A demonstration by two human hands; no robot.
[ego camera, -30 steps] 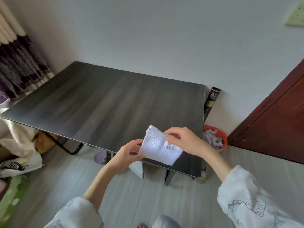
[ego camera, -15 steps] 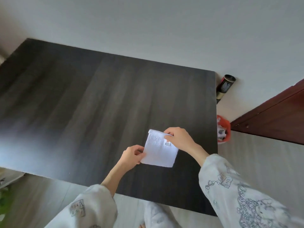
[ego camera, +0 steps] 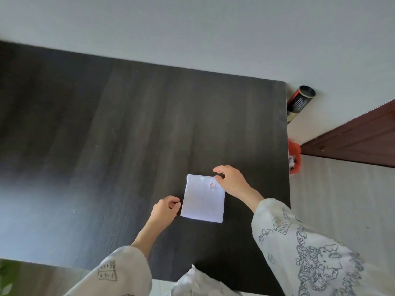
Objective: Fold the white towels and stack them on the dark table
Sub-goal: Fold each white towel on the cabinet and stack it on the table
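On the dark wood-grain bench (ego camera: 128,135), the left hand (ego camera: 165,209) is sitting just beside the lower left edge of the folded white terry towel (ego camera: 203,199), its fingers loosely curled and, as far as the view shows, gripping nothing; whether a fingertip is touching the cloth cannot be told. The towel is lying flat on the near right part of the bench, a neat rectangle with squared edges and a small red-printed label (ego camera: 212,185) near its upper right corner. The right hand (ego camera: 229,181) is hovering at that corner, thumb and forefinger parted and half-curled, apparently touching or just leaving the hem rather than pinching it.

The step in hand looks like setting down the first folded towel. Doing it well probably means letting go without dragging the corners, pressing the layers flat, and keeping the edges square so later towels are stacking evenly on top.
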